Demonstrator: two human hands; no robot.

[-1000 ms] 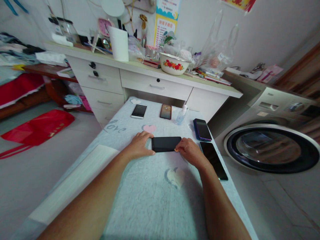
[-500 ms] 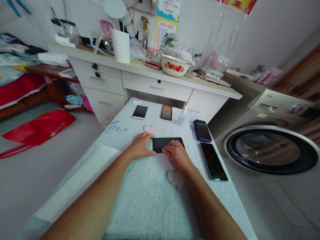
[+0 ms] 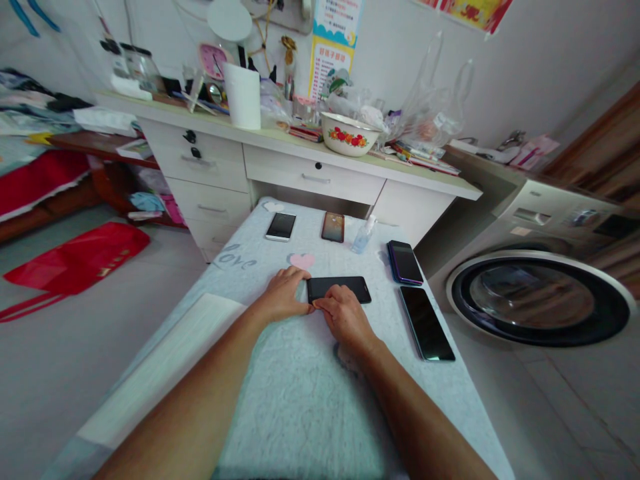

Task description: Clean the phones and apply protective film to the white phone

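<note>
A black smartphone (image 3: 350,289) lies flat, screen up and sideways, on the cloth-covered table (image 3: 300,400). My left hand (image 3: 287,293) grips its left end, fingers at the far corner and thumb at the near one. My right hand (image 3: 345,313) is closed in a pinch over the phone's near edge, close to my left thumb. What the pinched fingertips hold, if anything, is too small to make out. Part of the screen is hidden under the right hand.
Nearby lie a white-edged phone (image 3: 281,227), a brown-screened phone (image 3: 333,227), a clear spray bottle (image 3: 363,235), a dark phone (image 3: 405,262) and a large black phone (image 3: 427,323). A pale strip (image 3: 165,367) lies left. Behind is a desk (image 3: 315,177); right, a washing machine (image 3: 540,267).
My right hand has slid left and slightly nearer along the phone, uncovering its right end. My left hand stays at the left end.
</note>
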